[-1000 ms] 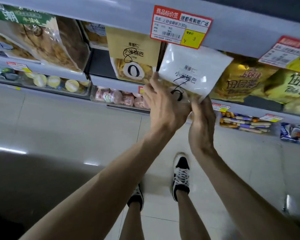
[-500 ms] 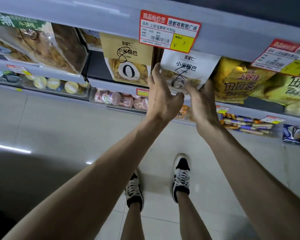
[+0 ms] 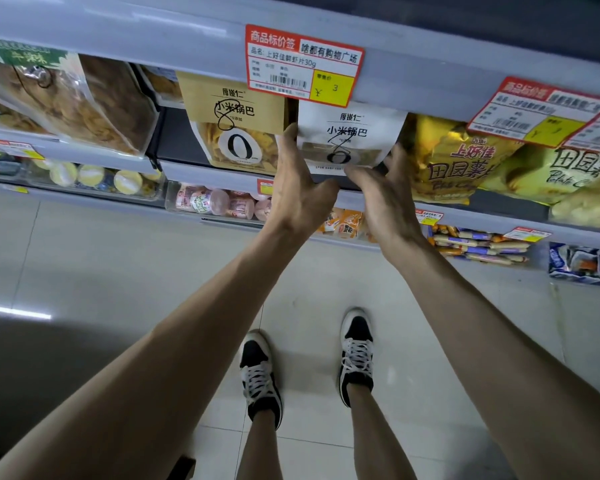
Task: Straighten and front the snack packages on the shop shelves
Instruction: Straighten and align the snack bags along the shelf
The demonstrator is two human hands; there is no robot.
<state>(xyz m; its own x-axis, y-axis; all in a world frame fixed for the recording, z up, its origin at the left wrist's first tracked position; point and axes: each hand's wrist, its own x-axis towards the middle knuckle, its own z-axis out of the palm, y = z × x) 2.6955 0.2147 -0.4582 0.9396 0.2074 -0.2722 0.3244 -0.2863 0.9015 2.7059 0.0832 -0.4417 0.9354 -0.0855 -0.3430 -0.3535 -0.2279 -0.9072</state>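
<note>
White millet-crisp pouch stands upright on the middle shelf, face out, its top tucked under the upper shelf rail and partly covered by the red-and-yellow price tag. I've got a tan millet-crisp pouch just beside it on the left, and crowding its right edge are the yellow potato-chip bags, leaning and overlapping. Far left, a clear bag of crisps sits tilted. Below, the lower shelf shows pink jelly cups and a tray of sausage sticks.

Now the hands: they're apart, bracketing the white pouch. The left hand is flat against its left edge, fingers straight and pointing up in the gap between the two pouches, thumb stretched right under the bottom edge. The right hand cups the lower right corner, thumb lying along the bottom, fingers running up between pouch and chip bags; I cannot tell whether it's pinching. Both forearms reach up and forward, shoes on the tiled floor.
</note>
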